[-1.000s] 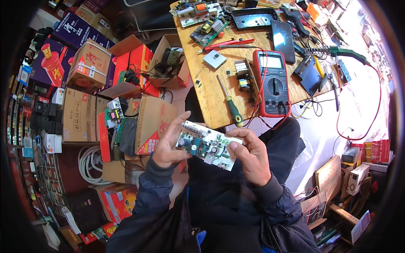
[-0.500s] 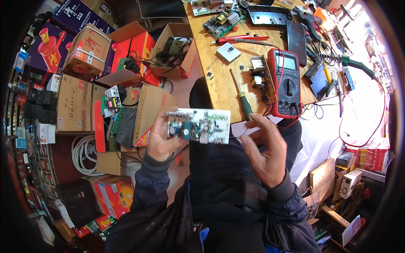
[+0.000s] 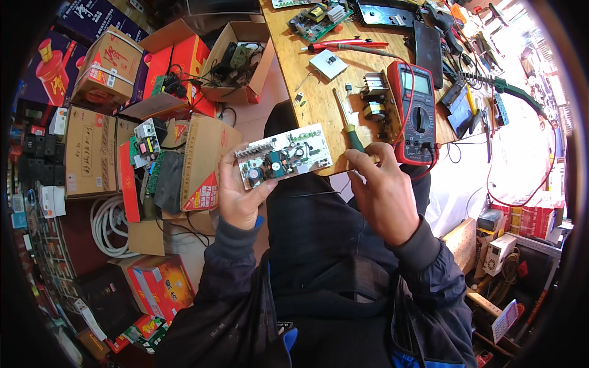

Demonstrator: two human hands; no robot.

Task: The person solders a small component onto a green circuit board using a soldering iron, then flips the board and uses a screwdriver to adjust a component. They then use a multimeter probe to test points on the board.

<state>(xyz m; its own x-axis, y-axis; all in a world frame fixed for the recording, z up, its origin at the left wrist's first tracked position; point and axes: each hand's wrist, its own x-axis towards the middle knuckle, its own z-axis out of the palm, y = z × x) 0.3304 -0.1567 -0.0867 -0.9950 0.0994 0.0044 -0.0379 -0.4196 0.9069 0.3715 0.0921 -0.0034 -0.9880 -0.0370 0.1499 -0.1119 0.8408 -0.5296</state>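
Observation:
My left hand (image 3: 240,199) grips a populated circuit board (image 3: 285,158) by its left end, thumb on the near edge. The component side faces up, with capacitors, a transformer and a row of pins on it. The board is held over my lap, at the table's near edge. My right hand (image 3: 389,196) is right of the board, fingers bent, with a gap between thumb and index finger. Its fingertips are at the end of a green-handled screwdriver (image 3: 354,141) lying on the table; whether they touch it I cannot tell.
On the wooden table (image 3: 288,64) are a red multimeter (image 3: 415,116), a white square part (image 3: 328,64), small boards (image 3: 375,101), red probes (image 3: 350,46) and a green circuit board (image 3: 316,24). A green-handled soldering iron (image 3: 518,98) is at the right. Open cardboard boxes (image 3: 211,162) with electronics stand at left.
The board has tilted, its right end rising toward the table. My right hand has moved slightly up, its fingers more bent, near the screwdriver handle. The whole view has shifted a little.

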